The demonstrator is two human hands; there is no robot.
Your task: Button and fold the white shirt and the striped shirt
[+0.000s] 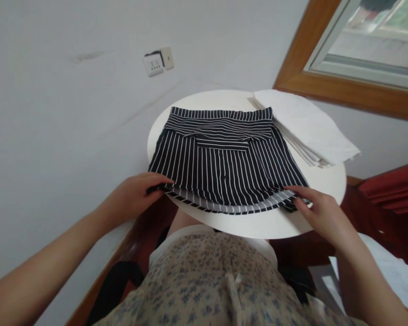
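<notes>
A black skirt with white stripes [221, 167] lies spread on a round white table [251, 226], its waistband toward the wall. A band of cloth with stripes running crosswise lies over its upper part. My left hand [139, 194] pinches the hem at its left corner. At the right corner, my right hand [318, 208] grips the same hem between thumb and fingers. Between my hands the hem sags in a curve, and the paler inside of the cloth shows along it.
A stack of folded white cloth or paper [306, 122] rests on the table's right side. Behind the table is a wall with a socket [153, 64]; a wood-framed window [353, 86] is at upper right. Red fabric [394, 188] and white sheets [391, 271] lie lower right.
</notes>
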